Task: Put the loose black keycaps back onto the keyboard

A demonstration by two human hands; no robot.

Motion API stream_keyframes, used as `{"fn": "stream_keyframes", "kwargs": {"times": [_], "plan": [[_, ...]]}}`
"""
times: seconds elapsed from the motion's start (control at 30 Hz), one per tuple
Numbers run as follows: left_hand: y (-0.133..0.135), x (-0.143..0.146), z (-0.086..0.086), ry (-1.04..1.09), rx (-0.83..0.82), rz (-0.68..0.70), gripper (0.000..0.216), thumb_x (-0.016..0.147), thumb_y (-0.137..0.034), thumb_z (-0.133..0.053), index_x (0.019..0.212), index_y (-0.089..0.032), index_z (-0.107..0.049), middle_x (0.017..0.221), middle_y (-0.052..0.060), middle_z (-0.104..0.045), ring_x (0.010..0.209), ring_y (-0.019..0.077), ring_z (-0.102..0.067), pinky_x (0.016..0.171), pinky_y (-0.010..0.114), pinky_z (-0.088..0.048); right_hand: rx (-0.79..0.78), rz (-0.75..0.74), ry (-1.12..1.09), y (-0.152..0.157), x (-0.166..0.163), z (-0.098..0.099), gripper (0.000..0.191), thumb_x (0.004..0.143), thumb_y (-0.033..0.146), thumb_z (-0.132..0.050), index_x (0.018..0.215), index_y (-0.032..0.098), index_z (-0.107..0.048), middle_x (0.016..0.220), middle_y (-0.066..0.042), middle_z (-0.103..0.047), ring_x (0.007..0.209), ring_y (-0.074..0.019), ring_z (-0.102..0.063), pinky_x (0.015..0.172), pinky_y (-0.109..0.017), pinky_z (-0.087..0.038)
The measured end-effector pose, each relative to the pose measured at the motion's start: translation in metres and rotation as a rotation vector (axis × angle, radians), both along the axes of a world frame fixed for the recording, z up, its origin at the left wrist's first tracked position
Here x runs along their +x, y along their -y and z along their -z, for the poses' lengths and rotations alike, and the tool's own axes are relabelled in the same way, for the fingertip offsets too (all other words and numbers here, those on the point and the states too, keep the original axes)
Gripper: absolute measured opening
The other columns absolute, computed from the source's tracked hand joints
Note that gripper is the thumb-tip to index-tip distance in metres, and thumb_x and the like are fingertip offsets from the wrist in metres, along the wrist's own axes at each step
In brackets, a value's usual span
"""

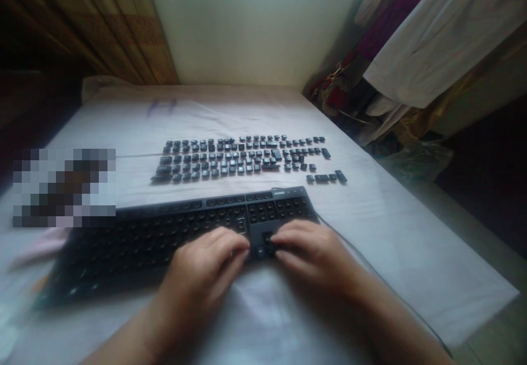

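Seen from my head, loose black keycaps (233, 163) lie in rows on a pale sheet (391, 228), just beyond a black keyboard (135, 239). Its cable (373, 266) trails beside my right forearm; a curtain (123, 19) hangs at far left, clothes (436, 41) at far right. My left hand (209, 258) and right hand (310, 244) curve inward, fingertips facing, hiding parts of the keyboard's right half; whether either grips anything, I cannot tell.

One left hand (208, 258) and one right hand (310, 248) show, with one keyboard (164, 236), one cord (370, 268) and one sheet (395, 211). Loose keys (278, 155) run to dozens, too small for an exact count; four form the nearest right-hand cluster.
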State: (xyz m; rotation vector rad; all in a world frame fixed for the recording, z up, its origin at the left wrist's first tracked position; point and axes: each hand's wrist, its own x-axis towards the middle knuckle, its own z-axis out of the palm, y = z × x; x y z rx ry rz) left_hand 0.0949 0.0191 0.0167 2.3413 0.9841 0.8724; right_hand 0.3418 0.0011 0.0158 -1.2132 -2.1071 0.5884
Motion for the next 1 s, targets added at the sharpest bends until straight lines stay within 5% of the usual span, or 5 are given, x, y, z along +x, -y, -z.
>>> {"fn": "stream_keyframes", "kwargs": {"times": [0.53,0.8,1.0], "plan": [[0.006,0.002,0.001,-0.102,0.282,-0.005,0.021,0.101,-0.022,-0.046,0.091,-0.020,-0.065,0.083,-0.001,-0.070,0.072,0.0130,-0.063,0.067,0.022,-0.048,0.104,-0.050,0.115,0.000,-0.005,0.003,0.016,0.085,0.012,-0.063,0.096,0.016,-0.073,0.090,-0.009,-0.072,0.080,-0.0191,-0.068,0.070,-0.030,-0.057],[0.011,0.007,0.005,-0.167,0.484,0.049,0.025,0.102,-0.019,-0.045,0.100,-0.020,-0.069,0.087,0.002,-0.070,0.084,0.0175,-0.061,0.077,0.030,-0.048,0.006,-0.009,0.061,0.001,-0.002,0.006,0.017,0.085,0.013,-0.067,0.098,0.020,-0.075,0.088,-0.006,-0.071,0.080,-0.0168,-0.068,0.070,-0.028,-0.056],[0.016,0.015,0.011,-0.279,0.483,0.067,0.027,0.101,-0.020,-0.045,0.115,-0.022,-0.068,0.103,0.005,-0.068,0.098,0.0213,-0.059,0.093,0.038,-0.047,-0.043,0.009,0.066,0.003,-0.003,0.004,0.017,0.085,0.013,-0.067,0.097,0.020,-0.077,0.088,-0.006,-0.074,0.079,-0.0165,-0.070,0.071,-0.027,-0.057]]}}
